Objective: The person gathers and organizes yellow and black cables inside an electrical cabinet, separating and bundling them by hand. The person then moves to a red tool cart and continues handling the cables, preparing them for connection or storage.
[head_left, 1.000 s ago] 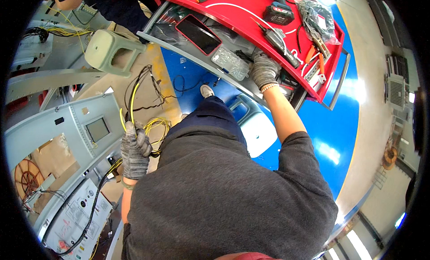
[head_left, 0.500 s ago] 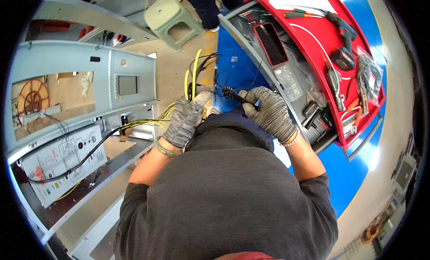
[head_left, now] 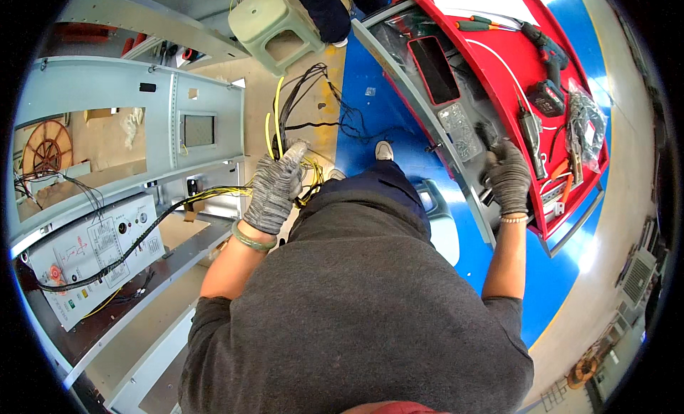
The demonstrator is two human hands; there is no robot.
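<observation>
My left hand (head_left: 274,189), in a grey knit glove, is closed around a bundle of yellow and black wires (head_left: 281,107). Two yellow lengths stick up past its thumb, while black strands trail forward onto the floor. From that hand the harness (head_left: 142,237) runs left, wrapped in black, across a panel in the cabinet. My right hand (head_left: 509,175), also gloved, reaches over the open drawer (head_left: 456,93) of a red tool cart. Its fingers are blurred beside a dark object, and I cannot tell whether they grip it.
On the red cart top (head_left: 484,72) lie a cordless drill (head_left: 547,65), screwdrivers and bagged parts. A phone (head_left: 434,70) and a clear box of small parts (head_left: 460,132) are in the drawer. The grey metal cabinet (head_left: 160,129) stands left. A green stool (head_left: 274,29) and a person's leg (head_left: 320,15) are ahead.
My right hand has let go of the black braided wire end and moved right, over the drawer. The black wires now hang forward from my left hand, which still holds the bundle.
</observation>
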